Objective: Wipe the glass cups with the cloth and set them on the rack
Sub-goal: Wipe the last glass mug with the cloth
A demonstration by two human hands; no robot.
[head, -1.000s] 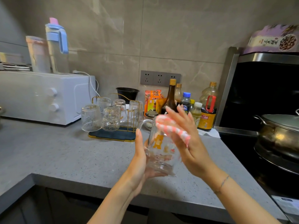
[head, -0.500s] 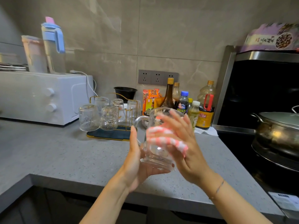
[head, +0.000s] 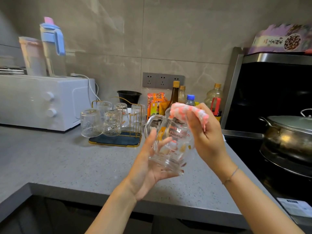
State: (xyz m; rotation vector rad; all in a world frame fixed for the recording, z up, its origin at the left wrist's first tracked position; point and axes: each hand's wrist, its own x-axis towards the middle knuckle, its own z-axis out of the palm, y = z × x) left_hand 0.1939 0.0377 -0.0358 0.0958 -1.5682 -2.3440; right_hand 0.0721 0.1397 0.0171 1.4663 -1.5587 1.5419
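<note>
A clear glass mug [head: 170,142] with orange print and a handle on its left is held tilted above the grey counter. My left hand [head: 146,168] cups its base from below and the left side. My right hand [head: 205,137] grips a pink-and-white cloth [head: 187,111], pressing it over the mug's rim. Behind, a gold wire rack [head: 133,125] on a dark blue tray carries several upturned ribbed glass cups [head: 90,123].
A white oven [head: 40,100] with two jugs on top stands at the left. Sauce bottles [head: 175,93] and packets line the wall behind the mug. A steel pot [head: 290,134] sits on the black stove at the right. The counter edge runs below my arms.
My right hand has lifted the cloth from the mug's side up to its rim. The mug has tipped and turned slightly in my left hand.
</note>
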